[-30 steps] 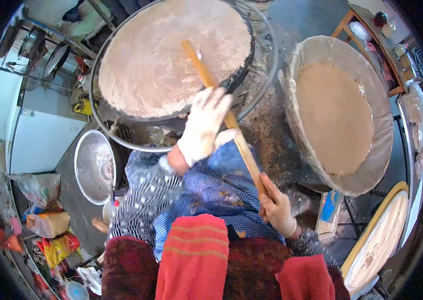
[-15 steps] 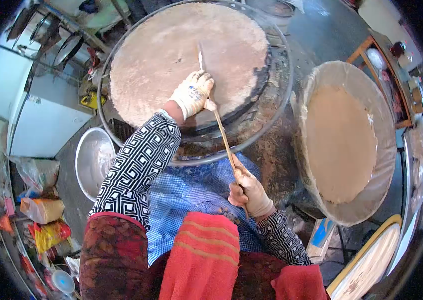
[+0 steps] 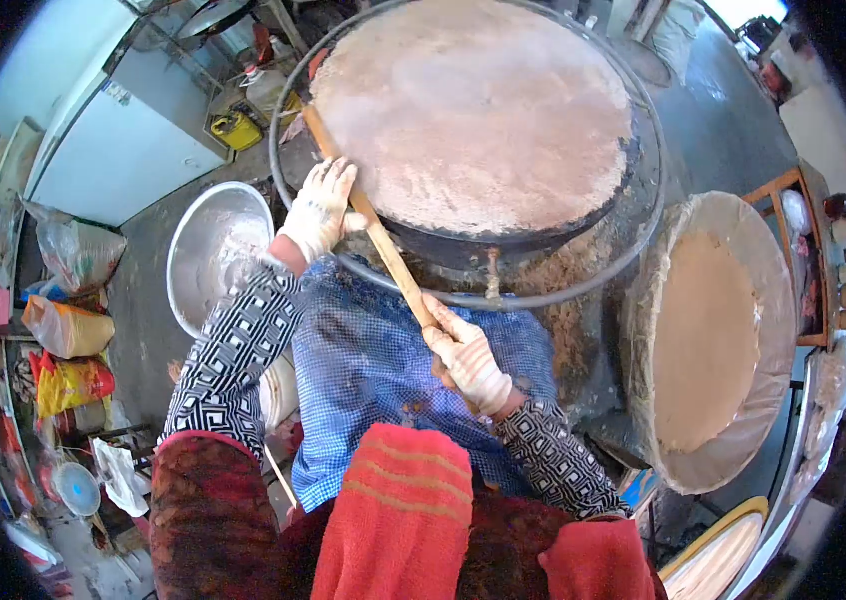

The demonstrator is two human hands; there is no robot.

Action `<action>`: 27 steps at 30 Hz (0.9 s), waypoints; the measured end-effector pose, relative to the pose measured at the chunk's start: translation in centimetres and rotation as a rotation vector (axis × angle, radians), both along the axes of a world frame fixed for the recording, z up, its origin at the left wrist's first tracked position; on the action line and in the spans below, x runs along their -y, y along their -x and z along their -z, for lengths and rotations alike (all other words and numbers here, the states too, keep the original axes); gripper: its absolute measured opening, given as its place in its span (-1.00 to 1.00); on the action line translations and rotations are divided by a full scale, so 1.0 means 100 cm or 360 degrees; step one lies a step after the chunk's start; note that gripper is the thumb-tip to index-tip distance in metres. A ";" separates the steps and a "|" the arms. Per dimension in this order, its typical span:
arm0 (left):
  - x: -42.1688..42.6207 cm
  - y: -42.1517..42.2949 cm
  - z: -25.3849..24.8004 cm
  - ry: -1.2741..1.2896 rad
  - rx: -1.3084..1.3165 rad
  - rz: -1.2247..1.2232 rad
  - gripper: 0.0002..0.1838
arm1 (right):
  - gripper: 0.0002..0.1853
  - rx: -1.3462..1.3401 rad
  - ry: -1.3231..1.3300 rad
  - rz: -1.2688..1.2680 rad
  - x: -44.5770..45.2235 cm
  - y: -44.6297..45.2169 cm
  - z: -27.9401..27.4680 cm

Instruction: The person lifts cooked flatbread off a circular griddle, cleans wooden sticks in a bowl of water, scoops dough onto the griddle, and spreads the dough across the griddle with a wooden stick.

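Note:
My right hand [image 3: 471,362], in a whitish glove, grips the lower end of a long flat wooden spreader [image 3: 388,250]. The spreader slants up to the left, its far end over the left edge of a large round griddle [image 3: 413,222]. My left hand [image 3: 319,208], gloved too, lies along the spreader's left side. Its fingers are stretched and its thumb stands apart, with the fingertips and thumb at the wood's edge. A thin pale brown layer of batter [image 3: 483,120] covers most of the griddle. A metal ring [image 3: 555,296] runs around it.
On the right stands a wide plastic-lined tub [image 3: 778,330] of brown batter [image 3: 703,340]. A metal basin [image 3: 183,290] sits at the left, near a yellow container [image 3: 235,130]. Several bags [image 3: 78,385] lie farther left. Blue checked cloth [image 3: 373,370] covers my lap.
The spreader has swung left from over the griddle's middle to its left edge, with its flat face now showing. My left hand has shifted left and nearer. The view has shifted.

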State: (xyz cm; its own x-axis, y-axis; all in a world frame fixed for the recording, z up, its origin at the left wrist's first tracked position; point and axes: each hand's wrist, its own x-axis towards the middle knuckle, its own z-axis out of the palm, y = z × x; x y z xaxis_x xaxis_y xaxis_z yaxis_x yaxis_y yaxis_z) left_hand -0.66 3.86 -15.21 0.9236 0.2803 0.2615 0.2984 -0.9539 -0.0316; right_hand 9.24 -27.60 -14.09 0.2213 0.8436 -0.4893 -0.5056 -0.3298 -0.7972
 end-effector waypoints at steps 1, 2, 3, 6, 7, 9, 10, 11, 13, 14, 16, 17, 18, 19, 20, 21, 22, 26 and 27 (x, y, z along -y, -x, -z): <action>0.007 0.012 -0.001 -0.0039 0.0160 -0.0067 -0.16 | -0.47 0.0011 -0.0048 0.0021 0.000 0.002 -0.002; 0.016 0.023 -0.003 -0.0075 0.0314 -0.0132 -0.18 | -0.47 0.0098 0.0108 0.0079 0.000 0.001 -0.016; 0.024 0.037 -0.004 -0.0004 0.0255 -0.0148 -0.20 | -0.47 0.0118 0.0097 0.0159 -0.003 -0.004 -0.019; 0.031 0.057 0.032 0.0051 -0.0225 -0.0063 -0.67 | -0.46 0.0179 0.0156 0.0206 -0.026 -0.014 -0.014; 0.029 0.057 0.041 -0.0074 -0.0061 0.0011 -0.82 | -0.46 0.0235 0.0132 0.0131 -0.036 -0.014 -0.011; 0.038 0.053 0.035 0.0030 -0.0150 -0.0041 -0.75 | -0.47 0.0283 0.0086 0.0055 -0.052 -0.014 -0.015; 0.045 0.050 0.031 0.0123 -0.0246 -0.0091 -0.68 | -0.47 0.0275 0.0059 0.0060 -0.058 -0.013 -0.021; 0.056 0.047 0.030 0.0074 -0.0167 -0.0103 -0.67 | -0.49 0.0248 0.0122 0.0054 -0.057 -0.013 -0.040; 0.082 0.038 0.032 0.0110 -0.0036 -0.0179 -0.67 | -0.48 0.0238 0.0132 0.0142 -0.050 -0.011 -0.038; 0.099 0.030 0.036 0.0125 -0.0012 -0.0230 -0.68 | -0.48 0.0294 0.0169 0.0160 -0.046 -0.011 -0.037; 0.134 0.015 0.041 0.0191 0.0254 -0.0153 -0.65 | -0.49 0.0206 0.0164 0.0045 -0.044 0.004 -0.010; 0.154 0.007 0.043 0.0190 0.0237 -0.0126 -0.65 | -0.49 0.0255 0.0092 -0.0011 -0.043 0.008 -0.010; 0.172 -0.002 0.045 0.0149 0.0300 -0.0040 -0.56 | -0.48 0.0244 0.0050 -0.0119 -0.039 0.007 -0.014; 0.189 -0.002 0.047 0.0115 0.0359 0.0041 -0.43 | -0.49 0.0335 -0.0007 -0.0134 -0.032 0.007 -0.019; 0.205 0.004 0.043 0.0622 0.0485 0.0155 -0.40 | -0.49 0.0423 -0.0057 -0.0143 -0.019 0.007 -0.024; 0.221 0.013 0.018 0.0787 0.0456 0.0141 -0.37 | -0.49 0.0326 0.0010 -0.0095 0.005 0.000 -0.035; 0.225 0.019 -0.004 0.0945 0.0429 0.0134 -0.34 | -0.50 0.0237 0.0069 -0.0042 0.033 -0.011 -0.042; 0.208 -0.021 -0.045 0.0568 0.0588 0.0286 -0.22 | -0.49 0.0478 0.0226 0.0195 0.151 -0.008 -0.036; 0.203 -0.050 -0.062 0.0635 0.0421 0.0447 -0.19 | -0.48 0.0478 0.0291 0.0308 0.172 0.002 -0.039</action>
State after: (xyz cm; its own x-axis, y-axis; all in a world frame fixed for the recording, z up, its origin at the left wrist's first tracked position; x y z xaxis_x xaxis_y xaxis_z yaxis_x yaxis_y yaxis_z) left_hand 4.30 -16.45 -8.99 0.8944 0.1577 0.4185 -0.0203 -0.9205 0.3902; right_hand 9.00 -44.78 -10.21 0.5233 0.6774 -0.5169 -0.3257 -0.4015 -0.8560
